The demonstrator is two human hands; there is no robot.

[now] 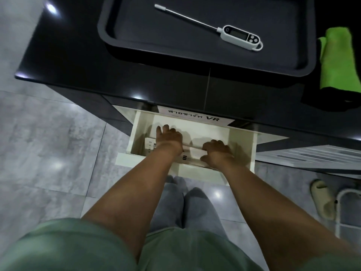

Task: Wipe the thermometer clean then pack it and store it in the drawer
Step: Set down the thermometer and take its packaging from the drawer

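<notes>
The thermometer [213, 28] is lying in the black tray [109, 36] on the desk [58, 61], upper middle of the frame. It looks light and stiff, its thin metal probe likely slippery and bendable, so the white body seems the best place to hold. Its long axis is running diagonally, tip pointing upper left. A green cloth [338, 59] is sitting at right. Lower down, both hands are reaching into the open drawer [252, 153], the left hand [169, 138] and right hand [217, 153] each curling fingers onto a white box [195, 153].

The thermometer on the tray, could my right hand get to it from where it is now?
Probably yes: the thermometer lies uncovered on the black tray, but the right hand is down in the open drawer and must lift out first.
</notes>
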